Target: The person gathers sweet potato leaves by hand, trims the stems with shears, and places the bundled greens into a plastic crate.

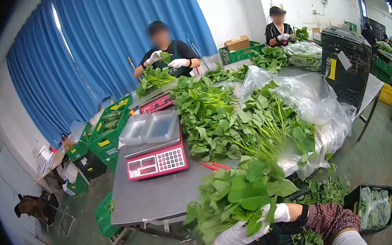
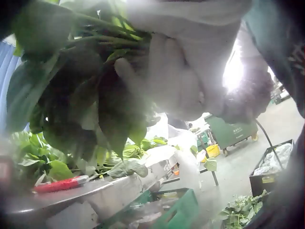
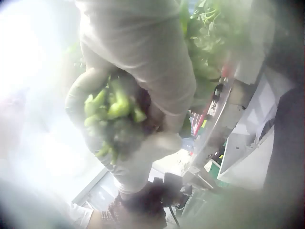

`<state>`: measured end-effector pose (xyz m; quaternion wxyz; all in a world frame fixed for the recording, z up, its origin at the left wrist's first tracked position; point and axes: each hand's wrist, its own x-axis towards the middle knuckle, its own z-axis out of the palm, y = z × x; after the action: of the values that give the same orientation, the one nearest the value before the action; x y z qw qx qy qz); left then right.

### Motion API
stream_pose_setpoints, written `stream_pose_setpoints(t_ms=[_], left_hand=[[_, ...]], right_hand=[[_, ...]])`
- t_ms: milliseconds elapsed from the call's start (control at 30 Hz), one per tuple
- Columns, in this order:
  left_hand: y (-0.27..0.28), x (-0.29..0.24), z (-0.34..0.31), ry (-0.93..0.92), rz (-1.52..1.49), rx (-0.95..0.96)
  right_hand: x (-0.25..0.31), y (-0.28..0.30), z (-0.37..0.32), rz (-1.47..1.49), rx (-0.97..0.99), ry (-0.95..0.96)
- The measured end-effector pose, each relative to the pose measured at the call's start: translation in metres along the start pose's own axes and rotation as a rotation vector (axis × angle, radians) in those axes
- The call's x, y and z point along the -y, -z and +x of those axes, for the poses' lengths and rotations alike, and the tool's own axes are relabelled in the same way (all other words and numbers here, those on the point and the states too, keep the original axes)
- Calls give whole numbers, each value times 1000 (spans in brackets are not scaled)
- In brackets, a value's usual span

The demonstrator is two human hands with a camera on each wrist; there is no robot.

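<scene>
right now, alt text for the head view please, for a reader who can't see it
Two white-gloved hands, left hand and right hand, hold a bunch of leafy greens at the near edge of a metal table. On it lie a pile of greens and a red scale; two workers handle greens beyond.

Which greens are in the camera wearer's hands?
The bunch nearest the camera, gripped by the gloved left hand and right hand; others lie on the table.

Red scale (image 1: 157, 162), clear trays (image 1: 151, 127), blue curtain (image 1: 101, 37), green crates (image 1: 107, 139), black crate (image 1: 350, 63)
</scene>
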<state>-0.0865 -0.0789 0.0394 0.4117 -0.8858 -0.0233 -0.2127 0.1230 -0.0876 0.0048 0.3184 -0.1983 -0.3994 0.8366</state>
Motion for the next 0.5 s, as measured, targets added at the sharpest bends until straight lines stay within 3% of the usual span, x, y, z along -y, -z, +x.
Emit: stream_pose_setpoints(t_ms=[67, 133, 200, 233, 267, 333, 400, 433, 500], left_hand=[[1, -2, 5, 88, -91, 230], [8, 1, 10, 90, -56, 198], [11, 0, 21, 240, -227, 222], [17, 10, 22, 223, -402, 180], [13, 7, 20, 224, -402, 151], [5, -12, 14, 262, -590, 215], [4, -9, 15, 276, -586, 218], [3, -9, 14, 296, -609, 226], [-4, -10, 11, 295, -607, 214]], right_hand=[[10, -2, 5, -141, -128, -39], [22, 0, 3, -220, -203, -54], [37, 6, -5, -1071, -379, -17], [20, 19, -9, -618, -275, 492], [17, 38, -20, -643, -289, 489], [-43, 87, -154, -710, -353, 483], [-40, 78, -160, -773, -418, 479], [13, 59, -122, -802, -447, 480], [37, 50, -116, -846, -496, 489]])
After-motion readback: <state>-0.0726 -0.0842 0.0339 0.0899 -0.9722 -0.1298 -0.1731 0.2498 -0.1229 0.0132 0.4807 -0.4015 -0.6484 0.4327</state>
